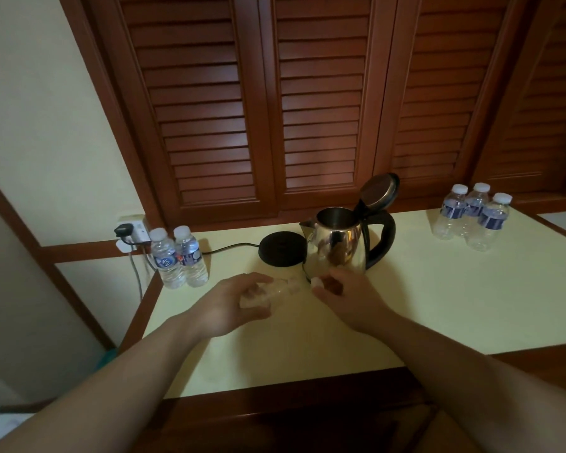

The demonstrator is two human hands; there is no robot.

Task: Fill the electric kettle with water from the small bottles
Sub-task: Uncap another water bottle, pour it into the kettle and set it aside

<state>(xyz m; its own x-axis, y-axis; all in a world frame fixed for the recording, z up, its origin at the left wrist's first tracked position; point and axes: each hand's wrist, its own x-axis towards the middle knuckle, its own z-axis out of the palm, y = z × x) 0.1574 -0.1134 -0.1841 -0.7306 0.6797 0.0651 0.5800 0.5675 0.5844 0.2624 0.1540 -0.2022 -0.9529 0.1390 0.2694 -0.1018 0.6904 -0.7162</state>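
Head view: left hand fingers curled round small clear plastic bottle, tilted sideways; right hand fingertips pinching white cap before open steel kettle.

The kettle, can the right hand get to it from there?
Probably yes. The right hand sits just in front of the kettle with nothing between them, but it is pinching a cap.

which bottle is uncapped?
The bottle in the left hand, held tilted over the table, its white cap in the right hand. The other five stand upright, capped.
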